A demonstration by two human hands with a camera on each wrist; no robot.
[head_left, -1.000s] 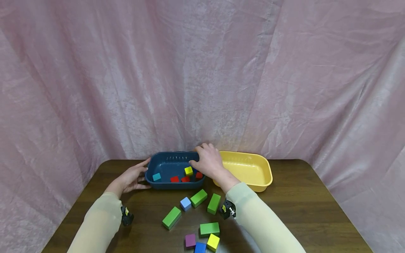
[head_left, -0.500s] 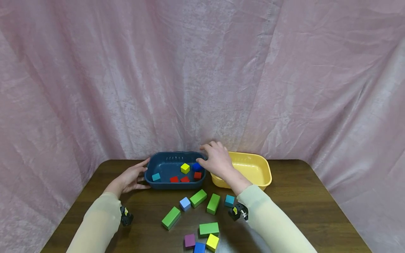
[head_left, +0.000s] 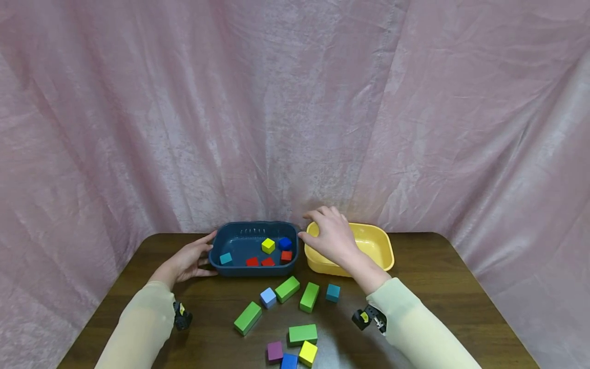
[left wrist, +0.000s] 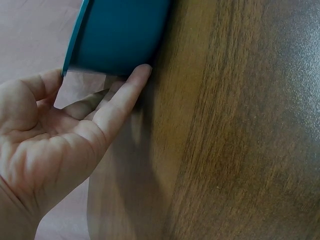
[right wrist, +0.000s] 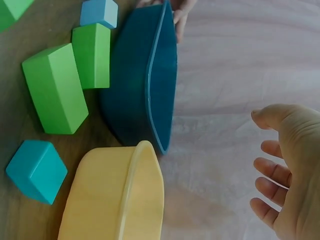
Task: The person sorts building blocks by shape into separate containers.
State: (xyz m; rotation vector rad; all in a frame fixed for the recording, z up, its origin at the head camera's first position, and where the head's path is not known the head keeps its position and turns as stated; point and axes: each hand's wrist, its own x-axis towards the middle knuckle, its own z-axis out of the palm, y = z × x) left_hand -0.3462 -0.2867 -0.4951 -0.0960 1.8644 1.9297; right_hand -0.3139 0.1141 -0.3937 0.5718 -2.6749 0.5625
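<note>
My left hand (head_left: 190, 260) lies against the left end of a dark blue plastic basin (head_left: 249, 271). In the left wrist view, one fingertip meets its rim while another straight finger (left wrist: 125, 97) touches low on the side. Inside the basin sit a yellow cube (head_left: 268, 246), a blue block (head_left: 285, 243), a teal cube (head_left: 226, 259) and several red blocks (head_left: 286, 256). My right hand (head_left: 333, 237) hangs over the left part of a yellow basin (head_left: 384, 251), holding nothing. Its fingers are loosely bent and spread from the thumb in the right wrist view.
On the wooden table (head_left: 428, 307) before the basins lie several green blocks (head_left: 288, 289), a light blue cube (head_left: 268, 298) and a teal cube (head_left: 333, 293). Nearer the front are a purple cube (head_left: 275, 352), a blue block (head_left: 289, 361) and a yellow cube (head_left: 308, 353). A pink curtain (head_left: 295, 113) hangs behind.
My right hand has moved right, from over the blue basin's right end to over the yellow one. The yellow cube in the blue basin shifted slightly left. My left hand stays put.
</note>
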